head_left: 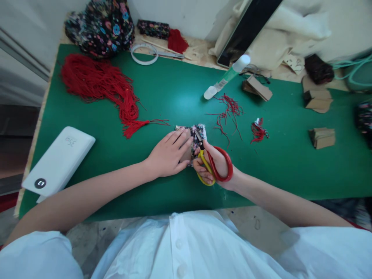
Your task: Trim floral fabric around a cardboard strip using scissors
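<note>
My right hand [216, 161] grips a pair of scissors [209, 166] with one red and one yellow handle loop. Their blades point up and left over a small piece of dark floral fabric [199, 133] with pale frayed edges. On top of that fabric lies a brown cardboard piece [186, 153], partly hidden by my fingers. My left hand [167, 153] rests flat on the cardboard and fabric, its fingers stretched out. Whether the blades touch the fabric or hover just above it, I cannot tell.
A green mat [168, 93] covers the table. Red tassels [95, 81] and a white power bank [59, 161] lie left. Ahead are a tape roll [144, 54], a glue bottle [228, 77] and loose red threads [228, 112]. Cardboard stacks [322, 138] sit right, floral fabric [101, 27] far left.
</note>
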The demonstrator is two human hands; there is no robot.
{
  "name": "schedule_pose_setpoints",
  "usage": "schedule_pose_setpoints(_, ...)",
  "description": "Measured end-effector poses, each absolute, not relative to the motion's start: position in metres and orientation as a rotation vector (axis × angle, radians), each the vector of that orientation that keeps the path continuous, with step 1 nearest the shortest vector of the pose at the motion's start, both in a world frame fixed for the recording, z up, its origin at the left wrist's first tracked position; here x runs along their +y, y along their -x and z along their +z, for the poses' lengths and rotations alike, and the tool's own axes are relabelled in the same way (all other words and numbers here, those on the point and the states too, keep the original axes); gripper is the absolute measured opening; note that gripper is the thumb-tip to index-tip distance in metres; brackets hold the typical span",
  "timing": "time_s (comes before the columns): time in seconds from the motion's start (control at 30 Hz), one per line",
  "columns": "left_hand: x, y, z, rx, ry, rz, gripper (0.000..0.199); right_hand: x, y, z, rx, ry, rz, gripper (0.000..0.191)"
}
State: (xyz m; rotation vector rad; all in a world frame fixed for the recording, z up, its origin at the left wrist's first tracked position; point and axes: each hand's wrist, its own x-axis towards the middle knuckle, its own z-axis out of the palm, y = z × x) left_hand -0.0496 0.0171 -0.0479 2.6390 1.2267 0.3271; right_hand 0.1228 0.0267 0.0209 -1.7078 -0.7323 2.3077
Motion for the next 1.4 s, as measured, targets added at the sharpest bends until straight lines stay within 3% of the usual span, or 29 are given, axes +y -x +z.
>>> schedule_pose_setpoints(1.2,0.017,0.050,-0.047,1.234,-2.636,0.329,0.070,0.026,-0.132,0.010,-1.017,1.787,2.175,0.065)
schedule_pose_setpoints(1.4,0.017,0.050,-0.047,1.222,-2.629,0.333,0.070,0.026,-0.134,0.012,-0.964,1.789,2.335,0.067)
